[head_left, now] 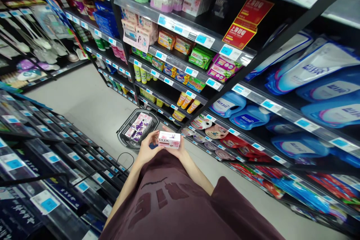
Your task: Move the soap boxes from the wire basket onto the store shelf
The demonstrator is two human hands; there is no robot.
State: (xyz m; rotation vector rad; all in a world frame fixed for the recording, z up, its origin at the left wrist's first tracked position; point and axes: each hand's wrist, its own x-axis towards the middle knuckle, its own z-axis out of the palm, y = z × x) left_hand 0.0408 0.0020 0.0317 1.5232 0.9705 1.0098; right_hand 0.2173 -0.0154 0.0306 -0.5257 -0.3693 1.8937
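A small white and pink box marked LUX is held in front of my waist. My left hand grips its left end, with thumb and fingers bent around it. On the right side, my right hand holds the box from behind and below, its fingers partly hidden. Beyond my left hand, a black basket stands on the floor with several pink, white and purple boxes inside.
Shelves of soap rise ahead, with similar LUX boxes on an upper shelf. Blue detergent bottles fill the right shelves. Another shelf unit stands close on the left. Grey floor runs between.
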